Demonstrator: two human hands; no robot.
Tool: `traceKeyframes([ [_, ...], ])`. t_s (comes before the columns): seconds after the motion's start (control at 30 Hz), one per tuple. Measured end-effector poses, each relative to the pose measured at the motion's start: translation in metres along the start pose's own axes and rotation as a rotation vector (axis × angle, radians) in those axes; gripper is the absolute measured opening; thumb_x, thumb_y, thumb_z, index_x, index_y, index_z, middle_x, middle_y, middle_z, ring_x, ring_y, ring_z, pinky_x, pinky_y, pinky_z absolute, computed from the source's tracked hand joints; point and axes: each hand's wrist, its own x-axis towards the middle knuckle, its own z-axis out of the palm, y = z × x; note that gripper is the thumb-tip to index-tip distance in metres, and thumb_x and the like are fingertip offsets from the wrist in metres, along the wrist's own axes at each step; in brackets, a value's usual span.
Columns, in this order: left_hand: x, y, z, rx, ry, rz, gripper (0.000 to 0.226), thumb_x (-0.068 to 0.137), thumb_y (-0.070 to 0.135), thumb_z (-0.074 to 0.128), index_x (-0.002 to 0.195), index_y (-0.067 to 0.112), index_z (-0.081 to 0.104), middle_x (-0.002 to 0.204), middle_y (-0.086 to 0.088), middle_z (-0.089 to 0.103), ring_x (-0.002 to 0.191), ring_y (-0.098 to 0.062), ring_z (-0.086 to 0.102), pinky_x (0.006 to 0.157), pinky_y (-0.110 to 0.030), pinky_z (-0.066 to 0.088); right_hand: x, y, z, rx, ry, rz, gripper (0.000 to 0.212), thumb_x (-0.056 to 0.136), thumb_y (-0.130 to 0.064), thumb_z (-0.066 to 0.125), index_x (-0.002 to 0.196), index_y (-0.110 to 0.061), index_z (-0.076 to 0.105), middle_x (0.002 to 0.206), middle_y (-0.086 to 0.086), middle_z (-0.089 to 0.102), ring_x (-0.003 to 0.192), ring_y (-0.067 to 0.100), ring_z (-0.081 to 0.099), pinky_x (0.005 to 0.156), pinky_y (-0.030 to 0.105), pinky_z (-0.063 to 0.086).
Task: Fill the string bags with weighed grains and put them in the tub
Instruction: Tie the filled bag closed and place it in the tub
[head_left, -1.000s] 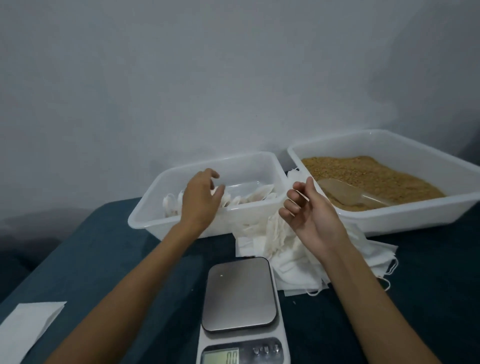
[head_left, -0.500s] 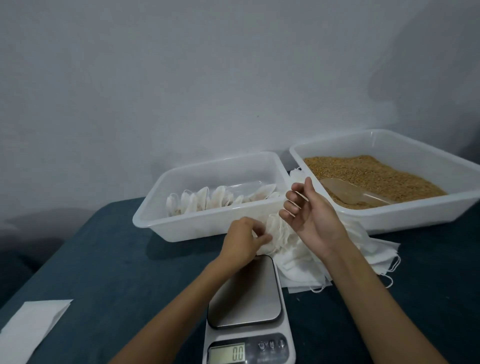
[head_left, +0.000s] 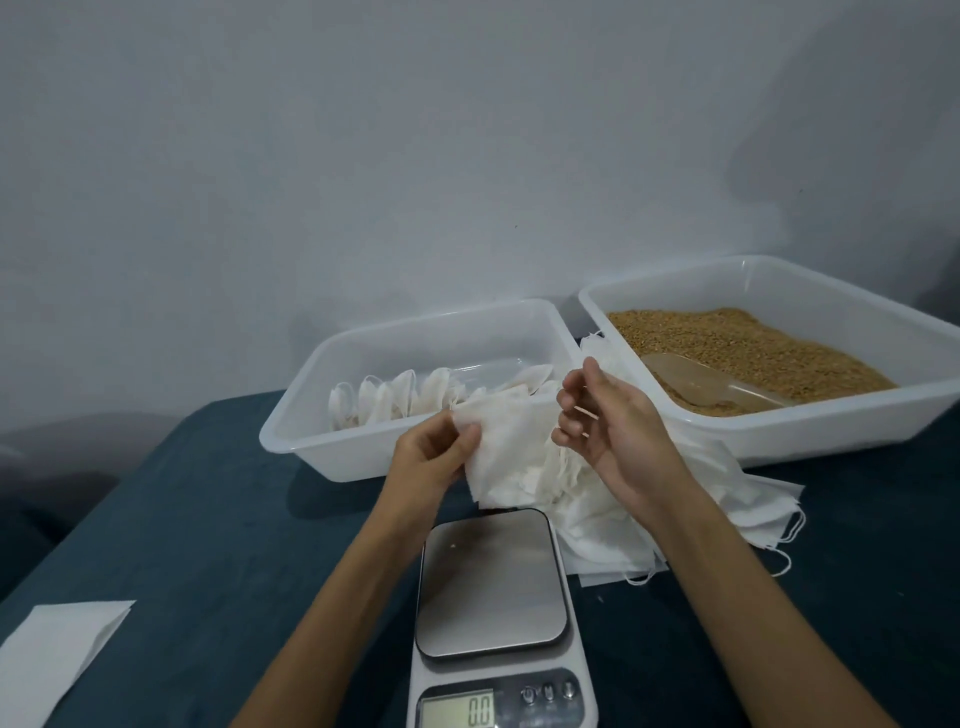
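Limply, a white string bag (head_left: 511, 457) hangs from the left hand (head_left: 431, 457).

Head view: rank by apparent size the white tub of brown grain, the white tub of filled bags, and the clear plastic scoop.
1. White tub of brown grain
2. White tub of filled bags
3. Clear plastic scoop

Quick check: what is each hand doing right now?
Left hand: pinches an empty string bag above the scale.
Right hand: loosely curled, holds nothing.

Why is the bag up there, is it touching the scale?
Apart. The head view shows the left hand holding the bag above the scale.
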Motion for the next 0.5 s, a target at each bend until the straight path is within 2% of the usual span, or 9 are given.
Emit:
traceKeyframes([
  [0.03,-0.003,0.001,-0.002,-0.087,-0.012,-0.017,0.024,0.093,0.024,0.068,0.112,0.013,0.078,0.117,-0.010,0.076,0.105,-0.020,0.073,0.086,-0.030,0.059,-0.001,0.002,0.002,-0.109,0.003,-0.015,0.031,0.103,-0.034,0.053,0.091,-0.011,0.068,0.079,0.005,0.060,0.057,0.014,0.049,0.061,0.028,0.050],
  [0.1,-0.007,-0.001,-0.003,-0.196,-0.030,-0.048,0.027,0.092,0.022,0.068,0.116,0.017,0.079,0.122,-0.010,0.075,0.109,-0.021,0.073,0.084,-0.029,0.060,-0.004,0.005,0.008,-0.329,0.011,-0.038,0.028,0.100,-0.037,0.058,0.101,-0.013,0.073,0.092,0.007,0.068,0.060,0.015,0.053,0.064,0.029,0.051],
  [0.17,-0.010,-0.003,-0.002,-0.189,-0.025,-0.049,0.025,0.092,0.024,0.068,0.112,0.018,0.081,0.119,-0.010,0.076,0.108,-0.023,0.073,0.083,-0.029,0.060,-0.007,0.008,0.014,-0.441,-0.034,-0.031,0.034,0.092,-0.047,0.064,0.111,-0.021,0.074,0.101,0.003,0.072,0.062,0.016,0.054,0.065,0.030,0.051],
  [0.23,-0.014,-0.005,-0.001,-0.112,0.013,-0.035,0.022,0.091,0.029,0.070,0.108,0.021,0.081,0.114,-0.010,0.078,0.106,-0.025,0.074,0.081,-0.027,0.059,-0.010,0.009,0.015,-0.486,-0.127,-0.026,0.039,0.087,-0.052,0.066,0.114,-0.025,0.075,0.092,-0.003,0.072,0.063,0.018,0.051,0.065,0.027,0.049],
  [0.3,-0.018,-0.007,-0.002,-0.067,0.036,-0.007,0.018,0.093,0.029,0.071,0.108,0.023,0.080,0.110,-0.009,0.078,0.102,-0.024,0.075,0.078,-0.026,0.059,-0.012,0.010,0.015,-0.514,-0.202,-0.035,0.035,0.088,-0.048,0.070,0.113,-0.024,0.076,0.097,-0.002,0.073,0.064,0.018,0.050,0.062,0.023,0.048],
  [0.4,-0.024,-0.008,-0.002,-0.035,0.014,0.021,0.015,0.099,0.022,0.068,0.108,0.021,0.080,0.107,-0.008,0.079,0.099,-0.021,0.076,0.076,-0.024,0.059,-0.012,0.014,0.014,-0.561,-0.221,-0.040,0.024,0.088,-0.037,0.073,0.108,-0.024,0.078,0.097,0.001,0.075,0.069,0.016,0.055,0.058,0.022,0.047],
  [0.5,-0.025,-0.005,-0.001,-0.050,0.009,0.038,0.021,0.095,0.022,0.070,0.108,0.008,0.079,0.108,-0.019,0.077,0.099,-0.025,0.075,0.084,-0.032,0.061,-0.011,0.018,0.013,-0.594,-0.186,-0.044,0.013,0.091,-0.028,0.072,0.097,-0.019,0.080,0.085,0.003,0.072,0.069,0.014,0.058,0.055,0.022,0.046],
])
